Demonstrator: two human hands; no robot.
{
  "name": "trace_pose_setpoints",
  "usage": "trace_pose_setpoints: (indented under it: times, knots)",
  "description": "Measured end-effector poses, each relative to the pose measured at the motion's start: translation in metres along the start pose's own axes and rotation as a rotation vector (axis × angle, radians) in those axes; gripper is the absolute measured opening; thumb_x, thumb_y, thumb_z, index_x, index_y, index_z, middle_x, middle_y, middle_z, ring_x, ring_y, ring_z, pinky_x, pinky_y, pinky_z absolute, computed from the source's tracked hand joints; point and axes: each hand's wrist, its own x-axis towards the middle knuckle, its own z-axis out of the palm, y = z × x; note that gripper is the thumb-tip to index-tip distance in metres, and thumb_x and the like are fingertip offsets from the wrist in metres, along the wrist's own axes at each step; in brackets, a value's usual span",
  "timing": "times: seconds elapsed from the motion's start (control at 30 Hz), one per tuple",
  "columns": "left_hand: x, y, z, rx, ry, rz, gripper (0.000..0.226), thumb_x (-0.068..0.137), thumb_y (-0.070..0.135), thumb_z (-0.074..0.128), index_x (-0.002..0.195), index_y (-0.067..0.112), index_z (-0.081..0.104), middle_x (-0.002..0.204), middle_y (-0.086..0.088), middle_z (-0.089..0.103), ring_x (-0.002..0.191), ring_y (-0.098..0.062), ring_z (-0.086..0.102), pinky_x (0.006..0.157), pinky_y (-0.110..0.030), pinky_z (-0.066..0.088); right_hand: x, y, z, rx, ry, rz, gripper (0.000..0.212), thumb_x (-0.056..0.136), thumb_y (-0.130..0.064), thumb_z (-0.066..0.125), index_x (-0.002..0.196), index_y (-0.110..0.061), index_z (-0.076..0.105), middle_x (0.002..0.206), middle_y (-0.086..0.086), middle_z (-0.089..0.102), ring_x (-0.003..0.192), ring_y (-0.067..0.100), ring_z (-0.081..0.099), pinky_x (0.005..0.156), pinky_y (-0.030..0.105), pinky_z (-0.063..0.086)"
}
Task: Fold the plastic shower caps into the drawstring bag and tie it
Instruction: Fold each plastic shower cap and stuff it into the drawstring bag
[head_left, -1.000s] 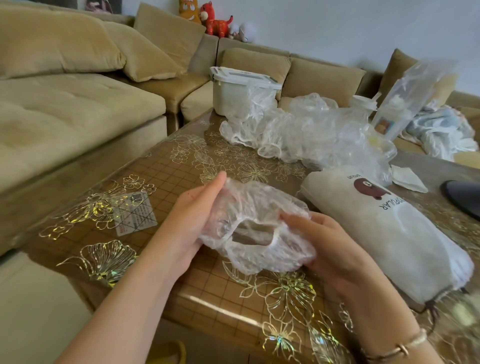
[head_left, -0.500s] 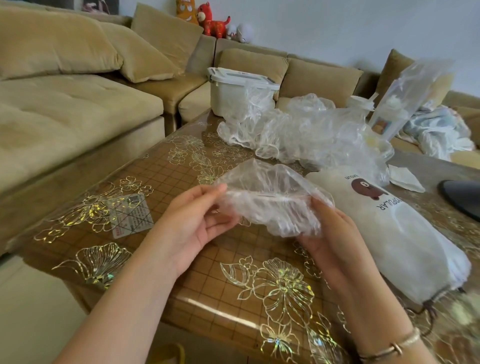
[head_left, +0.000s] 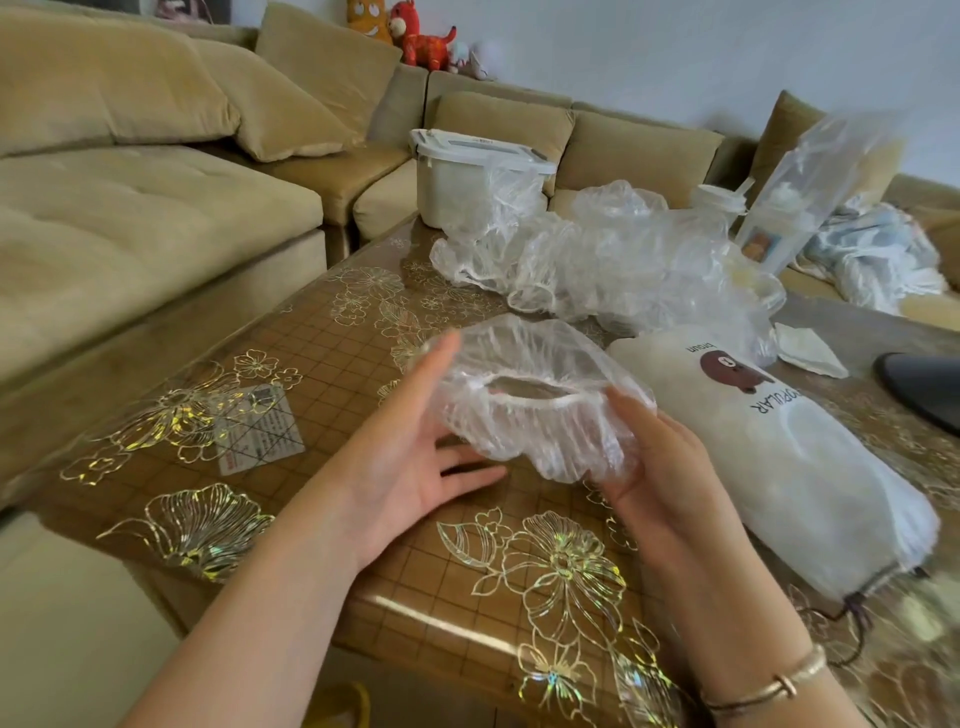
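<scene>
We find the clear crinkled plastic shower cap (head_left: 535, 400) above the near table (head_left: 291, 525), right hand (head_left: 654, 467) fingers grasping it, left hand (head_left: 415, 457) fingers released against it. Unfolded, it may spring open and resist the white drawstring bag (head_left: 779, 467).

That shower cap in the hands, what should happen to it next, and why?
Probably press it flat and fold it in half. The shower cap is puffed open between the left hand and right hand, its elastic mouth gaping, too bulky for the drawstring bag lying beside it.
</scene>
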Motion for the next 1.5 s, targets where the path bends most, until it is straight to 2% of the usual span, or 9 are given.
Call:
trace_pose_setpoints:
  times: [0.17,0.33,0.6,0.73,0.87,1.07,1.2,1.33,1.5]
  knots:
    - [0.005,-0.004,-0.003,0.029,0.251,0.088,0.024,0.097,0.023,0.056,0.116,0.011,0.066,0.105,-0.01,0.075,0.094,-0.023,0.073,0.083,-0.039,0.058,-0.001,0.006,0.003,-0.271,0.042,-0.087,0.026,0.095,-0.016,0.061,0.103,0.008,0.065,0.091,0.018,0.071,0.081,0.029,0.064,0.077,0.042,0.051]
    - [0.005,-0.002,-0.009,0.113,0.443,0.224,0.01,0.087,0.017,0.071,0.095,0.012,0.071,0.083,-0.004,0.077,0.069,-0.013,0.073,0.054,-0.023,0.054,0.005,0.0,0.001,0.082,-0.039,0.201,0.028,0.089,-0.006,0.055,0.113,0.004,0.065,0.112,0.022,0.07,0.104,0.031,0.068,0.077,0.04,0.061]
    - [0.006,-0.006,-0.013,0.545,0.528,0.326,0.045,0.069,0.04,0.085,0.1,0.009,0.073,0.09,-0.013,0.075,0.066,-0.026,0.07,0.051,-0.029,0.052,0.009,-0.001,-0.002,0.202,-0.03,0.338,0.026,0.1,-0.01,0.048,0.117,0.004,0.06,0.098,0.021,0.068,0.075,0.025,0.068,0.06,0.034,0.061]
    - [0.001,-0.003,-0.018,0.605,0.547,0.301,0.071,0.076,0.063,0.067,0.082,-0.007,0.06,0.069,-0.022,0.057,0.062,-0.038,0.056,0.072,-0.043,0.054,0.008,-0.003,-0.008,-0.579,0.093,0.049,0.016,0.095,-0.018,0.062,0.091,-0.006,0.072,0.073,0.009,0.064,0.058,0.015,0.058,0.056,0.025,0.048]
    - [0.0,-0.001,-0.031,0.884,0.726,0.335,0.051,0.096,0.049,0.052,0.077,0.006,0.071,0.044,-0.002,0.046,0.046,-0.025,0.045,0.053,-0.032,0.041,0.019,-0.003,-0.021,-1.101,0.148,-0.288,0.007,0.086,-0.026,0.073,0.087,-0.022,0.068,0.052,-0.009,0.052,0.04,0.0,0.043,0.04,0.011,0.031]
    - [-0.005,-0.008,-0.024,1.402,0.832,0.3,0.037,0.098,0.053,0.041,0.087,0.023,0.061,0.069,0.007,0.06,0.057,-0.013,0.056,0.048,-0.026,0.037,0.018,0.0,-0.025,-1.164,0.042,-0.222,0.038,0.08,-0.024,0.08,0.11,-0.025,0.056,0.074,-0.004,0.064,0.063,0.005,0.057,0.057,0.018,0.04]
    - [-0.005,-0.013,-0.021,1.474,0.907,0.518,0.03,0.096,0.042,0.052,0.114,0.017,0.053,0.113,-0.001,0.051,0.1,-0.022,0.047,0.079,-0.03,0.036,0.009,0.0,-0.022,-1.114,0.068,-0.344,0.034,0.082,-0.011,0.068,0.111,-0.023,0.054,0.096,0.002,0.056,0.076,0.009,0.052,0.067,0.019,0.041]
    - [-0.005,-0.011,-0.014,1.503,0.609,0.676,0.025,0.092,0.031,0.051,0.114,0.023,0.06,0.122,0.009,0.05,0.118,-0.012,0.037,0.097,-0.023,0.027,-0.008,0.007,-0.003,-1.261,-0.077,-0.678,0.029,0.091,-0.013,0.057,0.119,-0.022,0.057,0.114,-0.01,0.051,0.103,-0.002,0.049,0.088,0.006,0.037]
    - [-0.003,-0.021,-0.014,1.739,0.15,0.313,0.066,0.099,0.051,0.032,0.156,0.03,0.007,0.162,0.014,0.003,0.15,-0.005,0.002,0.116,-0.025,-0.006,-0.006,0.018,-0.003,-1.624,-0.468,-0.388,0.063,0.103,-0.046,0.034,0.157,-0.027,0.01,0.164,-0.009,0.006,0.149,0.005,0.002,0.122,0.029,0.005]
